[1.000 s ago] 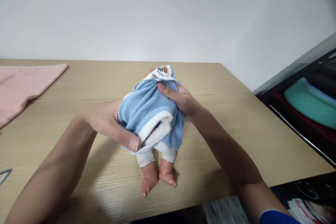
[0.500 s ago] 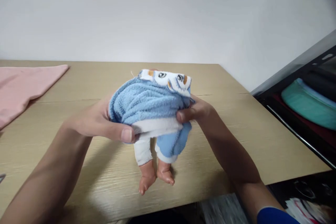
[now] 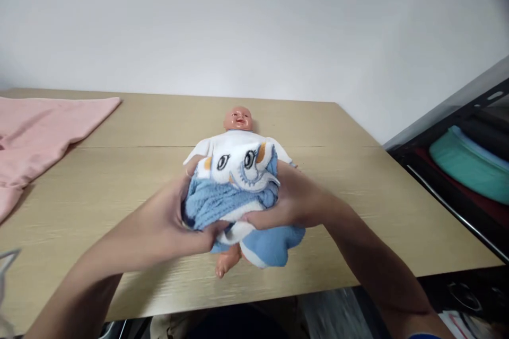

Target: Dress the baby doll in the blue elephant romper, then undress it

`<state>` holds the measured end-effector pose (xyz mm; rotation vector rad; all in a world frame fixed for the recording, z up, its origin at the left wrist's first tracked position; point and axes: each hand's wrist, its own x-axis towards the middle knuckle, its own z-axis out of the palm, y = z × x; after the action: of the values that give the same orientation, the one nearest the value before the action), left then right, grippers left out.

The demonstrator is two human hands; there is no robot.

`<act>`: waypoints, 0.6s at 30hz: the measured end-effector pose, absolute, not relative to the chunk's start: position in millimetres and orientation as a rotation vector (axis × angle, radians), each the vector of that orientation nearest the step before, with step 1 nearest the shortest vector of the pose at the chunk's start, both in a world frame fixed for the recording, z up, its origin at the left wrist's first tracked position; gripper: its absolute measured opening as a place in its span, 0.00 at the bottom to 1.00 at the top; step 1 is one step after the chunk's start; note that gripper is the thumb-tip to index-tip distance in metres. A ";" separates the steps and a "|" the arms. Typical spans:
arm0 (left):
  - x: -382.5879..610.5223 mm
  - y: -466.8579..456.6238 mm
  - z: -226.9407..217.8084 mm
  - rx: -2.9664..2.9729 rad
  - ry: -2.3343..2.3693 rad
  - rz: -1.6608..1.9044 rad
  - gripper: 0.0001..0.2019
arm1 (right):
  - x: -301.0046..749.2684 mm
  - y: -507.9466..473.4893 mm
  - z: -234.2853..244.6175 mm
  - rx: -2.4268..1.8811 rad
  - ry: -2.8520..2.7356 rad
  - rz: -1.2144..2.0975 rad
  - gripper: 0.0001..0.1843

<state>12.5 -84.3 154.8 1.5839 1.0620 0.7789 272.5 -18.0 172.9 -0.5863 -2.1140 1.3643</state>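
A baby doll [image 3: 237, 118] lies on its back on the wooden table [image 3: 342, 180], head away from me. A blue and white fleece garment [image 3: 234, 180] with a cartoon face is bunched around its body. My left hand [image 3: 167, 225] grips the left side of the bunched fabric. My right hand [image 3: 292, 201] grips the right side, thumb at the white hem. One bare foot [image 3: 225, 264] sticks out below, and a blue trouser leg [image 3: 270, 246] hangs beside it.
A pink cloth [image 3: 43, 127] lies at the table's far left. A dark shelf unit [image 3: 457, 169] stands to the right, holding a teal folded item [image 3: 469, 161]. The table's front edge runs just below my hands.
The doll went from held upright to lying flat, and its head now shows. Both hands pulled the garment down the body, covering most of the legs.
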 end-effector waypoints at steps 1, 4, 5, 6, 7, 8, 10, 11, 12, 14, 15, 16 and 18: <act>13.4 -91.0 148.5 1.608 1.093 0.798 0.40 | 274.0 -25.0 172.1 -0.708 -2.118 1.221 0.26; 19.5 -109.7 134.3 1.712 1.180 0.894 0.18 | 275.7 -47.3 169.9 -0.933 -2.130 0.897 0.23; 22.0 -115.6 131.4 1.738 1.215 0.917 0.14 | 275.4 -54.2 168.3 -0.950 -2.143 0.832 0.21; 24.3 -121.2 129.2 1.751 1.256 0.932 0.11 | 274.8 -60.6 166.2 -0.950 -2.164 0.777 0.18; 26.1 -126.4 127.6 1.751 1.294 0.934 0.10 | 274.1 -66.3 163.6 -0.955 -2.192 0.725 0.16; 27.3 -130.9 126.5 1.740 1.322 0.923 0.10 | 273.2 -71.5 160.7 -0.969 -2.228 0.686 0.13; 28.0 -137.8 124.7 1.676 1.335 0.855 0.10 | 271.1 -79.9 155.2 -1.023 -2.299 0.679 0.09; 27.7 -140.3 123.6 1.615 1.325 0.808 0.12 | 269.7 -83.2 153.0 -1.066 -2.323 0.704 0.09; 27.2 -142.5 122.0 1.536 1.301 0.761 0.14 | 268.0 -85.9 151.3 -1.120 -2.336 0.734 0.10; 25.6 -147.0 116.4 1.311 1.204 0.732 0.21 | 264.5 -89.3 149.1 -1.230 -2.345 0.809 0.15; 24.8 -150.0 112.4 1.179 1.142 0.760 0.25 | 262.9 -90.2 148.4 -1.269 -2.353 0.861 0.17; 24.1 -153.6 107.9 1.049 1.084 0.802 0.29 | 261.9 -90.7 147.8 -1.281 -2.366 0.928 0.17; 22.9 -162.6 98.2 0.838 0.993 0.903 0.34 | 261.6 -91.3 145.9 -1.215 -2.385 1.073 0.13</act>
<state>22.9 -162.6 98.2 0.8384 0.9931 0.9031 261.6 -91.3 145.9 -1.2149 -2.3850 1.0728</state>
